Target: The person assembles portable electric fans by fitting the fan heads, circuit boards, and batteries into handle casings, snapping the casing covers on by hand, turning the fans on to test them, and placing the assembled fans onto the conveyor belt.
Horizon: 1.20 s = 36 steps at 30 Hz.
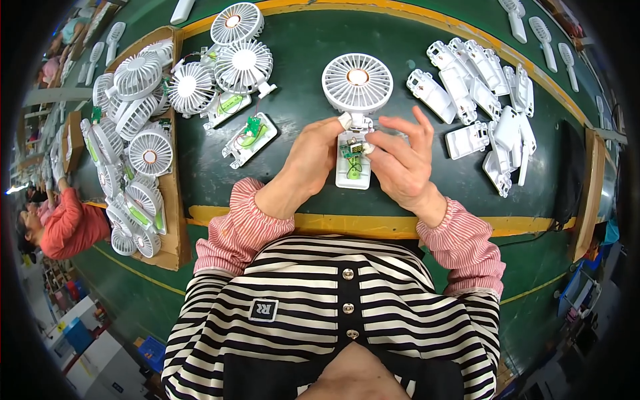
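In front of me lies a white handheld fan [358,81] with its round grille pointing away. Its open handle shell [352,180] shows a green battery [353,168], thin wires and a small green circuit board [352,149] with a little display. My left hand [308,160] is closed on the left side of the fan's neck and handle, its thumb in a white cover near the neck. From the right, my right hand [403,163] pinches at the circuit board with thumb and index finger, the other fingers raised. Some of the board is hidden by the fingertips.
Several fans fill a cardboard box [175,220] at left. More fans [244,65] and an opened handle with battery [251,140] lie beside it. White handle shells [467,137] are piled at right. A wooden board [587,193] edges the right side. A person in red [67,223] sits far left.
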{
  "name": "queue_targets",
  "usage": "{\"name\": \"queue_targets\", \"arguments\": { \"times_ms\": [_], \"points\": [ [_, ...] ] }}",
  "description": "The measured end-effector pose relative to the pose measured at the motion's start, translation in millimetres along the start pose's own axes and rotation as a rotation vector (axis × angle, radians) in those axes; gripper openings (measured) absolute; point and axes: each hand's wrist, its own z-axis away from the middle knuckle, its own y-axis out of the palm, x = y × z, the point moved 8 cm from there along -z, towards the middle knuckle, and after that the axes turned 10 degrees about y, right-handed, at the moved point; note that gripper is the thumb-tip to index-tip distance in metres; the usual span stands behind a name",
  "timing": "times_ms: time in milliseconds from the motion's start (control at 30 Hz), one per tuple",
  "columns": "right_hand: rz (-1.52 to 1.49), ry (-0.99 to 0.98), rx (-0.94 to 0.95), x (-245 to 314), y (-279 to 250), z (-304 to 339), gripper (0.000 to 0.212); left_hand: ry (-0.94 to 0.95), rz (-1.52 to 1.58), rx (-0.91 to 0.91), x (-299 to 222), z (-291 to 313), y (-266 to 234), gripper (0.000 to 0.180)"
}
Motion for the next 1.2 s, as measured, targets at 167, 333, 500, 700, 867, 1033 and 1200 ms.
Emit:
{"name": "queue_targets", "arguments": {
  "times_ms": [167, 333, 500, 700, 867, 1033, 1200],
  "points": [
    [0.005, 0.062, 0.061, -5.5, 2.1, -0.8, 0.013, -0.016, -0.029, -0.005, 2.8, 1.9, 0.6, 0.028],
    [-0.084, 0.168, 0.133, -13.1, -1.9, -6.7, 0.015, 0.012, -0.002, 0.037, 0.3, 0.7, 1.7, 0.029],
    [-0.321, 0.447, 0.036, -29.5, -8.4, -4.9, 0.023, 0.007, 0.004, 0.030, 0.7, 1.1, 2.8, 0.030],
    [-0.214, 0.388, 0.055, -34.6, -10.1, -2.3, 0.028, -0.017, 0.020, 0.070, 1.0, -5.2, 5.7, 0.033],
    [-0.234, 0.454, 0.032, -39.5, -22.8, 4.5, 0.025, -0.045, 0.025, 0.120, -9.4, -3.0, 13.5, 0.039],
    [-0.061, 0.439, 0.157, -45.1, -11.9, 28.8, 0.006, 0.016, -0.036, 0.141, -28.6, -14.9, 17.5, 0.041],
    [-0.155, 0.260, 0.167, -28.7, 15.5, 21.8, 0.006, 0.156, -0.145, 0.167, -84.2, -34.9, 52.0, 0.032]
  ]
}}
